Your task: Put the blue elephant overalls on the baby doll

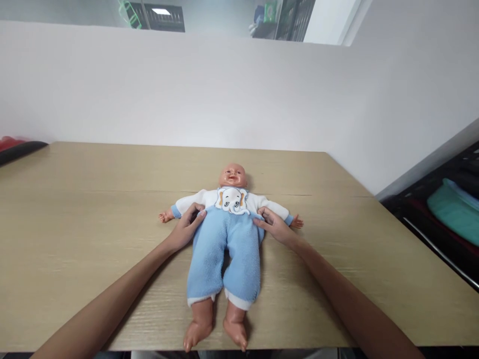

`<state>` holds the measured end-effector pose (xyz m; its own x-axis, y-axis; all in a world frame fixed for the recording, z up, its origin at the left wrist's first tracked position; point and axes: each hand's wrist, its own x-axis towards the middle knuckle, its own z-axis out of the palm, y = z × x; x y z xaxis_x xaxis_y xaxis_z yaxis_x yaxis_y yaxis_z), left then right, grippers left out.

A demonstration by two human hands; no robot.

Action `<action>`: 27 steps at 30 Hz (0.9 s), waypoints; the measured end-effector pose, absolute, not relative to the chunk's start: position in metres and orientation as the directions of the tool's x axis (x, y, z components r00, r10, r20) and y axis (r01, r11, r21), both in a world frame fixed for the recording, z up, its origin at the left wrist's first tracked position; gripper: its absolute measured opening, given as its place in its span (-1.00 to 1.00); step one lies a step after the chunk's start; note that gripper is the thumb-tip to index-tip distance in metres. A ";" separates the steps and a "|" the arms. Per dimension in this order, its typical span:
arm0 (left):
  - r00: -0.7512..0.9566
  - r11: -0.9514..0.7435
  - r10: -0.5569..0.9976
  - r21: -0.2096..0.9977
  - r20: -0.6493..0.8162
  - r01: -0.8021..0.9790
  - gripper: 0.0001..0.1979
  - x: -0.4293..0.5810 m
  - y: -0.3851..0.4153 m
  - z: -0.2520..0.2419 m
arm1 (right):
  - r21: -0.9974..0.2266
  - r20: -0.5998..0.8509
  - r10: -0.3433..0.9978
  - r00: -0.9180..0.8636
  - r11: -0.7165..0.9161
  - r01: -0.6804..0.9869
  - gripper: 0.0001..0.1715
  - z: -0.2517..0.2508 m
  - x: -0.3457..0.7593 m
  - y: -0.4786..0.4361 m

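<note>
A baby doll lies on its back on the wooden table, head toward the wall and bare feet toward me. It wears a blue and white fleece outfit with an elephant-face patch on the chest. My left hand pinches the outfit's cloth at the waist on the left side, thumb on top. On the opposite side, my right hand pinches the cloth at the same height. The doll's arms are spread outward past both my hands.
The table reaches back to a white wall with a window above. At the right stands a black rack holding a teal item. A dark-edged object with something red sits at the far left.
</note>
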<state>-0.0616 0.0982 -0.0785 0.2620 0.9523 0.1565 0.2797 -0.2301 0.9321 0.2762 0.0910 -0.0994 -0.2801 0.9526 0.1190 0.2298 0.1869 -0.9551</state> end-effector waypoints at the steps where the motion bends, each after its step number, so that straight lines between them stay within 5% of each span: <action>1: 0.269 -0.227 0.951 0.938 0.155 0.263 -0.56 -0.062 0.098 -0.078 | -0.960 0.110 0.952 -0.285 0.176 0.216 -0.34 -0.101 0.276 0.091; 9: 0.408 -0.143 0.911 0.974 0.059 0.178 -0.54 -0.074 0.102 -0.070 | -0.992 0.038 0.919 -0.393 0.081 0.093 -0.34 -0.099 0.286 0.085; 15: 0.365 0.035 0.931 0.997 -0.010 -0.063 -0.50 -0.071 0.102 -0.076 | -0.996 0.032 0.912 -0.408 0.062 0.062 -0.32 -0.099 0.292 0.090; 21: 0.305 -0.178 0.946 0.962 0.110 0.208 -0.60 -0.065 0.101 -0.070 | -0.996 0.077 0.941 -0.329 0.090 0.024 -0.36 -0.104 0.284 0.087; 27: 0.279 -0.428 0.903 0.727 0.325 0.537 -0.64 -0.070 0.101 -0.063 | -0.976 0.147 0.948 -0.284 0.186 0.115 -0.27 -0.095 0.284 0.075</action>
<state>-0.0704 0.1014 -0.0631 0.2793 0.9034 0.3255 0.5365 -0.4279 0.7273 0.2838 0.0746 -0.0949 -0.2838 0.9476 0.1468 0.1154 0.1858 -0.9758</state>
